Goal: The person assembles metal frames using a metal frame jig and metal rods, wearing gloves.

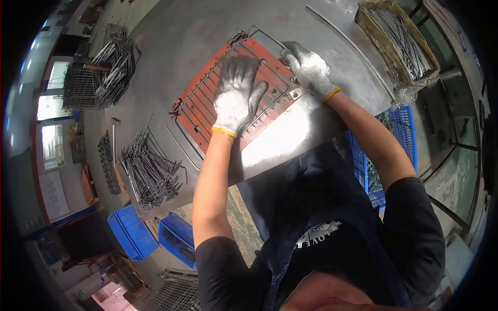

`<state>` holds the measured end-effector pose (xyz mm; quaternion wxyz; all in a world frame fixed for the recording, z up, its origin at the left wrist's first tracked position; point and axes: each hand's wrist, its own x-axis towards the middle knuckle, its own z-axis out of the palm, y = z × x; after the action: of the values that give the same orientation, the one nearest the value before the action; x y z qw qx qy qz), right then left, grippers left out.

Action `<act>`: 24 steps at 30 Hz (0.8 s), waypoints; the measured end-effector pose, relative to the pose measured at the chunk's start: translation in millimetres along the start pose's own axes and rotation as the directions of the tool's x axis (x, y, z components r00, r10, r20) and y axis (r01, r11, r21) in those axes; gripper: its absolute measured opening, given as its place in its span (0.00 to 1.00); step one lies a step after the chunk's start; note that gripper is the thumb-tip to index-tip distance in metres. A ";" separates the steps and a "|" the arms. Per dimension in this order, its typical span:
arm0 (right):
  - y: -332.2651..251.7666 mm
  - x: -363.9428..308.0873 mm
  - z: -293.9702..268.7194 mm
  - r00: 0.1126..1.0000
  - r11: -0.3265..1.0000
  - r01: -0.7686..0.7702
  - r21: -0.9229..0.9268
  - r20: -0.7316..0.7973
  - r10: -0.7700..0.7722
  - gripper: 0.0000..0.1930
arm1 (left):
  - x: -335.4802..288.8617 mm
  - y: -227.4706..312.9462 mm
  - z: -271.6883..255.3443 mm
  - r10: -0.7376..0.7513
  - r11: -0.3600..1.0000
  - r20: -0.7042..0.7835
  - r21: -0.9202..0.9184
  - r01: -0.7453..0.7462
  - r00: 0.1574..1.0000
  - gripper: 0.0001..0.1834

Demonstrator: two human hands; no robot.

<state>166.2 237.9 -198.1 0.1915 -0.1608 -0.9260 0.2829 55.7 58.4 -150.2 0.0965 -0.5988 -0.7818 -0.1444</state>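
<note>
Handling notes: the flat grey metal wire grid lies over the red-orange rectangular plate, set at a slant on the dull grey metal table. Judged light for its spread; thin rods, fairly stiff along their length, though a lone rod would probably bend or roll if pushed sideways. Smooth metal, likely a bit slippery; the knit should help. Not fragile. Cannot tell whether the crossings are joined. Best hold: the outer wires near the corners, both sides at once; a mid-span pinch would likely let it sag or shift.

Left hand, in a white knit glove with dark grey fingers: palm down across the grid's middle, fingers extended and close together, thumb spread toward the right, clenched on nothing. Rods run out from beneath it on both sides.

Right hand, in a matching white-and-grey glove: at the plate's upper right edge, fingers bent. A bent grey wire projecting past the plate's top edge reaches those fingertips; cannot tell whether they grasp it or merely rest there.
</note>
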 end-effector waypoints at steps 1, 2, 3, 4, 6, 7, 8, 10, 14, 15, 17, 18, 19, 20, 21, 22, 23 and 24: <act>5.4 -1.3 2.2 1.000 1.000 -0.003 -0.003 -0.001 0.003 0.18 | -7.7 -2.1 4.6 -0.021 1.000 -0.017 0.019 0.021 1.000 0.28; 9.4 -1.2 4.3 0.998 0.999 0.039 -0.005 -0.055 -0.040 0.18 | -13.3 2.3 3.9 -0.019 1.000 -0.015 0.017 0.019 1.000 0.28; 12.9 -1.6 5.9 0.991 0.997 0.081 -0.010 -0.108 -0.082 0.17 | -19.2 7.6 3.1 -0.076 0.997 -0.011 0.000 0.076 0.997 0.27; 16.4 -2.6 6.6 0.991 0.997 0.077 -0.012 -0.108 -0.078 0.17 | -21.7 10.4 4.0 -0.132 0.991 -0.006 -0.017 0.132 0.991 0.27; 0.3 1.6 1.4 0.953 0.891 -0.289 0.349 0.014 0.304 0.22 | -32.6 -6.9 8.1 -0.149 0.989 -0.034 -0.020 0.149 0.988 0.26; 1.1 1.3 3.9 0.954 0.892 -0.286 0.351 0.017 0.300 0.22 | -31.3 -17.5 7.3 -0.148 0.983 -0.041 -0.111 0.143 0.988 0.26; 6.7 -0.4 6.5 0.977 0.921 -0.185 0.342 -0.039 0.210 0.22 | -29.6 -22.6 8.3 -0.144 0.970 -0.047 -0.207 0.131 0.988 0.26; 12.1 -3.2 7.7 0.988 0.942 -0.090 0.324 -0.093 0.126 0.22 | -8.6 -6.5 -10.3 -0.109 0.993 -0.126 -0.056 0.103 0.986 0.25; -2.3 -6.0 5.2 0.995 0.996 -0.043 0.082 -0.085 0.050 0.19 | 0.3 -8.8 -13.3 0.055 0.998 0.078 0.015 -0.056 0.995 0.25; -4.0 -5.8 5.2 0.999 0.999 -0.032 0.025 -0.041 0.033 0.18 | -6.5 -11.9 -10.3 0.053 0.998 0.064 0.033 -0.056 0.997 0.26; 1.6 -3.7 12.8 0.992 1.000 0.021 0.022 -0.122 -0.018 0.19 | -17.3 -16.6 -11.4 0.001 0.999 0.111 0.046 -0.006 0.994 0.29; 6.0 -2.8 14.7 0.977 0.998 0.069 0.014 -0.205 -0.064 0.21 | -22.2 -15.4 -12.4 0.002 0.999 0.110 0.043 -0.006 0.994 0.29; 10.4 -2.2 15.2 0.977 0.998 0.068 0.011 -0.204 -0.064 0.21 | -27.9 -13.7 -12.9 -0.057 0.997 0.064 0.064 0.052 0.996 0.29; 11.3 -1.7 15.5 0.986 0.993 0.012 0.113 -0.169 0.008 0.21 | -35.3 -11.5 -14.3 -0.118 0.990 0.018 0.084 0.116 0.993 0.30; 12.6 -1.4 15.3 0.989 0.976 -0.048 0.212 -0.128 0.077 0.21 | -41.4 -7.7 -15.1 -0.176 0.982 0.057 0.084 0.171 0.983 0.30; 15.5 -1.5 15.1 0.989 0.976 -0.047 0.211 -0.127 0.075 0.21 | -42.9 -4.4 -13.1 -0.178 0.981 0.056 0.083 0.173 0.982 0.30; 16.1 -1.1 15.8 0.990 0.979 -0.031 0.202 -0.131 0.058 0.20 | -45.4 -1.2 -12.0 -0.200 0.977 0.027 0.086 0.197 0.979 0.30; 15.8 -1.2 16.7 0.990 0.981 -0.015 0.192 -0.136 0.041 0.20 | -47.6 0.3 -11.7 -0.220 0.972 -0.002 0.088 0.219 0.975 0.30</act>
<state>162.7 242.1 -220.5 0.2660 -0.1741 -0.8767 0.3611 68.2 11.2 -154.6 0.1032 -0.5044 -0.8492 -0.1172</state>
